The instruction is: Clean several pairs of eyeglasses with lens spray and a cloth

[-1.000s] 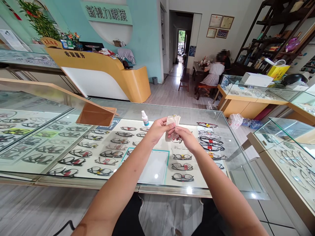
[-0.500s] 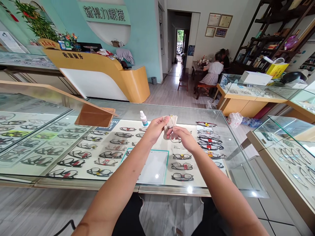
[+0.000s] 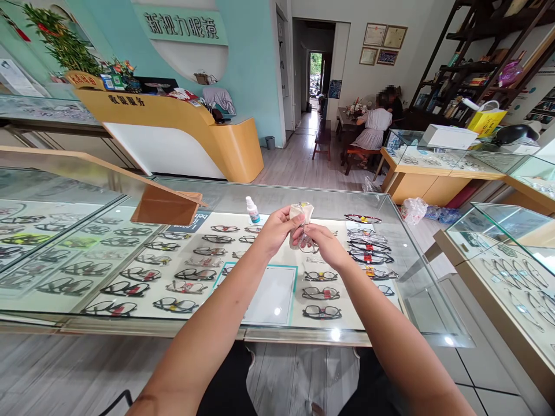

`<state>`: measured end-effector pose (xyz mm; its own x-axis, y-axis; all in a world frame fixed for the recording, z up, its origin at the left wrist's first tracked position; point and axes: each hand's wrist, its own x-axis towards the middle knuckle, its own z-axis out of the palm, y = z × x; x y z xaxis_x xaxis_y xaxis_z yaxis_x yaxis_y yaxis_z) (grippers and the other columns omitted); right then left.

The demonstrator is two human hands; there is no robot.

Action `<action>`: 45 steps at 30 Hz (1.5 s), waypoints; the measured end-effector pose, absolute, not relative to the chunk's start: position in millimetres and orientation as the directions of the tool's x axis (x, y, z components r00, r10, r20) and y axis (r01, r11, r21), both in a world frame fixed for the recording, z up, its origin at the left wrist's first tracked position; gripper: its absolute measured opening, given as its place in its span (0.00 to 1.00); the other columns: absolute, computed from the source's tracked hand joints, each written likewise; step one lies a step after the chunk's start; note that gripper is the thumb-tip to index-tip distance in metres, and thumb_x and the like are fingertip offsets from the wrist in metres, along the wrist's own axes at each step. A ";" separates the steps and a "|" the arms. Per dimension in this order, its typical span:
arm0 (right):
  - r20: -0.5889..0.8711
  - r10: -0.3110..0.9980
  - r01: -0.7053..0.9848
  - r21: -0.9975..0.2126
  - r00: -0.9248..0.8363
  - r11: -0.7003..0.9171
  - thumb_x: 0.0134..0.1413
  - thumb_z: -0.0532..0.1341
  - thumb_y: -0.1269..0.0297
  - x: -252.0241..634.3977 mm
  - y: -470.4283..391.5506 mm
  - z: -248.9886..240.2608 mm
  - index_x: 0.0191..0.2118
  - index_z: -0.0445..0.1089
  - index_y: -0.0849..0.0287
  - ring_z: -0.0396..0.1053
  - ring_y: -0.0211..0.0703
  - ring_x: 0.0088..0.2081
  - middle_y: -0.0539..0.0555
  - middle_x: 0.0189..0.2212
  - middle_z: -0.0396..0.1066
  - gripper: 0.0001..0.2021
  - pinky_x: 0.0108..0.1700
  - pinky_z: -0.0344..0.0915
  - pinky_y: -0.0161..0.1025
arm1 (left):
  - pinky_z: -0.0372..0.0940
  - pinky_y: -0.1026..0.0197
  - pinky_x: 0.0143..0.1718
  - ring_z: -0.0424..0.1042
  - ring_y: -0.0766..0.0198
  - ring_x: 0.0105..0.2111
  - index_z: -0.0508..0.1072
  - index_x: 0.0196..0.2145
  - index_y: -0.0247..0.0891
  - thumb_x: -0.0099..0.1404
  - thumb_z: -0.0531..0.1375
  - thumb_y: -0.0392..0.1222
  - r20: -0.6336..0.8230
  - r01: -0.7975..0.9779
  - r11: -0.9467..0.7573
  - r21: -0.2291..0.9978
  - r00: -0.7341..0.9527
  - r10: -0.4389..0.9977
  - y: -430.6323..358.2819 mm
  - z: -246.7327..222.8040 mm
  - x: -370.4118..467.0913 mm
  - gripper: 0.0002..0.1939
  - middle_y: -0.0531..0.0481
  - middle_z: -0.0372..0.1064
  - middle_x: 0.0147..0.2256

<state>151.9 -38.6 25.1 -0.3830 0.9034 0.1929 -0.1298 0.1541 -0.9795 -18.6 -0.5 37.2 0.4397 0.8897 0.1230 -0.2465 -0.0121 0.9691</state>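
Observation:
My left hand is closed on a beige cleaning cloth, its thumb pressed against the folds above the glass counter. Close beside it, my right hand pinches a pair of eyeglasses with a thin, clear-looking frame. Part of the eyeglasses is hidden by the fingers and the cloth, which touch each other. A white spray bottle with a teal label stands upright on the counter, left of and beyond my left hand.
Beneath me, the glass display counter holds rows of spectacles and a white sheet with a teal border. A wooden tray-like piece rests at left. Another glass case stands at right. A person sits at a far table.
My left hand has shifted slightly, its thumb now lower on the cloth, close to the right fingers. More of the eyeglasses' rim shows below the hands. The bottle has not moved.

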 end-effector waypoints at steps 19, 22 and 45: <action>0.202 0.919 -0.111 -0.978 -0.338 0.174 0.63 0.59 0.52 151.7 -35.1 20.9 0.31 0.77 0.56 0.67 0.45 0.34 0.53 0.30 0.75 0.17 0.42 0.64 0.43 | 0.66 0.60 0.24 0.70 0.62 0.18 0.73 0.38 0.39 0.62 0.74 0.60 0.134 -0.250 -0.016 0.968 0.464 0.876 2.8 32.1 -19.4 0.23 0.55 0.70 0.20; 0.207 0.911 -0.112 -0.978 -0.358 0.178 0.64 0.59 0.51 151.0 -36.1 21.1 0.32 0.78 0.56 0.66 0.45 0.34 0.54 0.30 0.75 0.17 0.43 0.64 0.43 | 0.66 0.59 0.23 0.70 0.61 0.17 0.74 0.35 0.39 0.65 0.71 0.65 0.132 -0.248 -0.019 0.969 0.447 0.885 4.3 29.9 -18.8 0.25 0.54 0.70 0.19; 0.201 0.932 -0.128 -0.977 -0.301 0.169 0.63 0.59 0.50 148.5 -38.4 21.4 0.32 0.78 0.57 0.67 0.45 0.34 0.54 0.30 0.76 0.17 0.43 0.63 0.43 | 0.64 0.60 0.21 0.68 0.62 0.16 0.72 0.33 0.39 0.66 0.67 0.70 0.128 -0.253 -0.033 0.967 0.368 0.921 -1.0 35.0 -14.7 0.28 0.53 0.68 0.18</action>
